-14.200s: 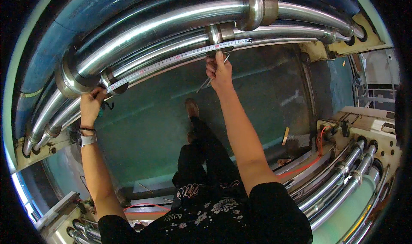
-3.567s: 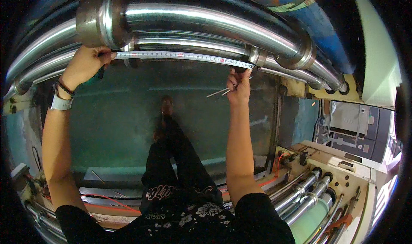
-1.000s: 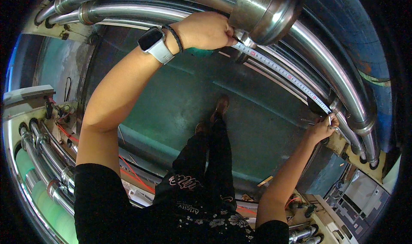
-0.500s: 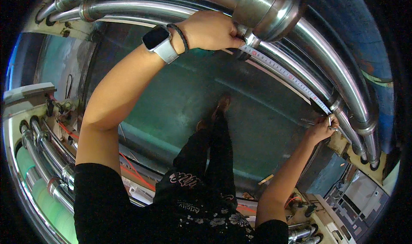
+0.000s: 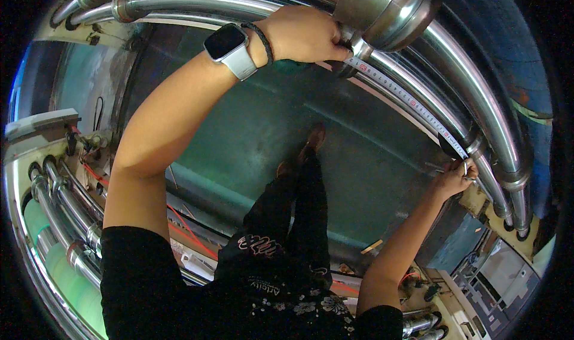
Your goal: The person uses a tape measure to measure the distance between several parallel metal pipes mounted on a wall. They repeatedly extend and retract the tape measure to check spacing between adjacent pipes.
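Observation:
A white measuring tape [image 5: 412, 103] with dark marks and red spots is stretched slantwise along a shiny metal bar [image 5: 418, 88]. Its upper left end meets the fingertips of my left hand [image 5: 305, 34], which is closed on it beside a thick metal collar [image 5: 385, 14]. The lower right end is pinched in my right hand [image 5: 455, 178], close to a ring on the bar. A small bright metal piece shows between those fingers. Whether either hand hides a tape case, I cannot tell. On my left wrist are a smartwatch [image 5: 226, 42] and a dark braided band.
Parallel metal rollers [image 5: 478, 83] curve across the top and right. Below them lies a dark green floor [image 5: 251, 137], where my feet stand. More rollers [image 5: 66, 220], a green drum [image 5: 66, 286] and orange cables [image 5: 188, 232] are at lower left. A grey cabinet [image 5: 496, 286] stands at lower right.
Both hands and the stretched tape appear slightly farther right, with the collar shifted the same way. The hold at both ends looks the same.

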